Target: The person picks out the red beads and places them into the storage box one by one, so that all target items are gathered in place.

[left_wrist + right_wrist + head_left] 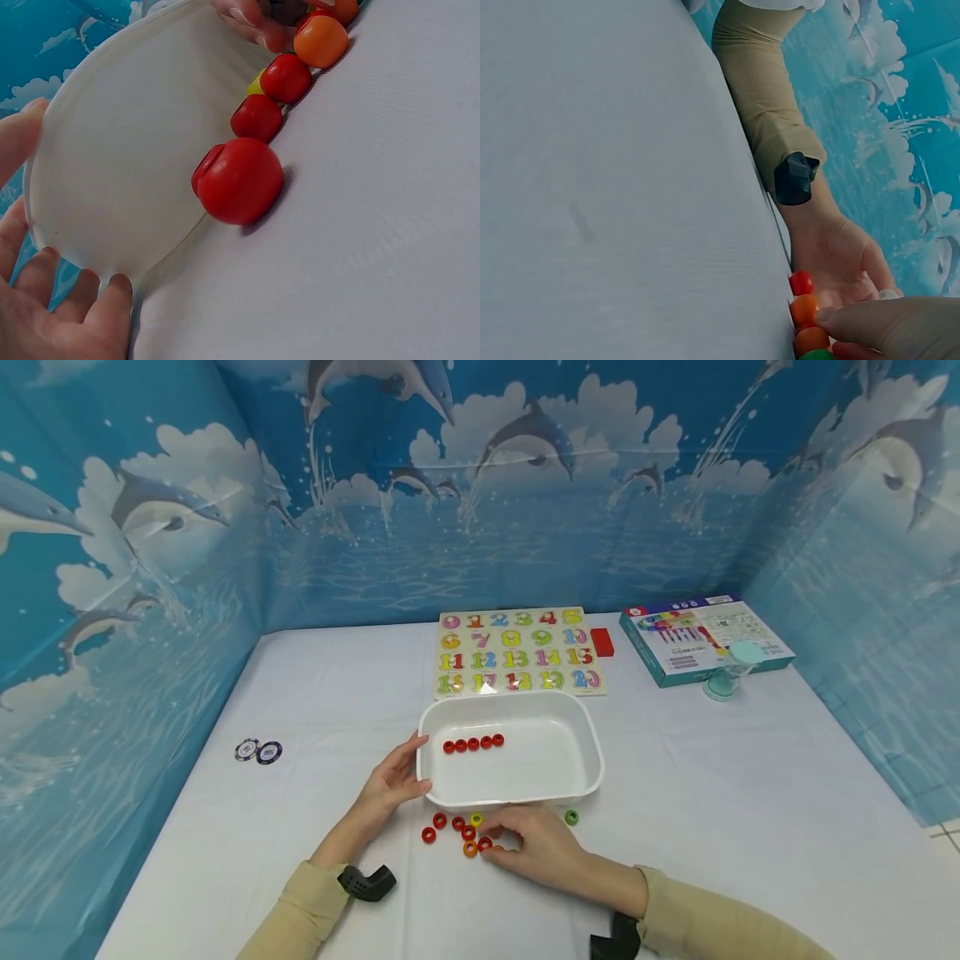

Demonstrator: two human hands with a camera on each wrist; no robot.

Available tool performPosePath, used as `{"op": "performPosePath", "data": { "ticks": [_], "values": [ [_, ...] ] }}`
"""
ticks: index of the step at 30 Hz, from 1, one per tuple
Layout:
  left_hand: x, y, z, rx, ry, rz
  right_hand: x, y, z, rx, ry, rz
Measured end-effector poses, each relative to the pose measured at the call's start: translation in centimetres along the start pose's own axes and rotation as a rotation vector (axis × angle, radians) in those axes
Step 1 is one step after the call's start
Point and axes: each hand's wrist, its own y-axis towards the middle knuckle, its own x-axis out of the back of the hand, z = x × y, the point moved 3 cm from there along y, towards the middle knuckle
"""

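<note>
A white plastic tray (517, 797) sits on the table, with a row of several red beads (473, 744) inside it. My left hand (393, 777) grips its left side, thumb and fingers about the rim, as the left wrist view also shows. Below the front wall, my right hand (536, 843) pinches a red bead (484, 843) between thumb and fingertips, partly hidden by them. Close by lie an orange bead (470, 849), a yellow bead (476, 819) and several loose red beads (240, 182). A green bead (572, 817) rests beyond the right hand's knuckles.
Behind the tray lies a number puzzle board (521, 652) with a red card (602, 642) beside it. At the back right are a teal box (705, 639) and a small teal-ended sand timer (733, 672). Two round chips (258, 752) lie at left. A dolphin-print curtain surrounds the table.
</note>
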Motion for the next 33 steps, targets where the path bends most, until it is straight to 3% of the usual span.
{"op": "performPosePath", "data": {
  "ticks": [11,17,24,29,33],
  "values": [
    [-0.1,-0.1,-0.5,0.038,0.015,-0.018,-0.3,0.3,0.1,-0.013,-0.083,0.014],
    [-0.1,0.0,-0.1,0.038,0.001,-0.019,0.6,0.3,0.5,-0.008,-0.073,0.019],
    [-0.3,-0.1,0.0,0.03,-0.001,-0.009,4.9,0.9,2.5,-0.052,0.057,0.163],
    [-0.2,-0.1,0.0,0.01,-0.01,-0.009,9.7,4.4,3.3,0.053,0.02,0.078],
    [-0.1,0.0,0.1,0.007,-0.011,-0.005,11.9,8.5,2.1,0.106,0.006,0.007]
  ]
}}
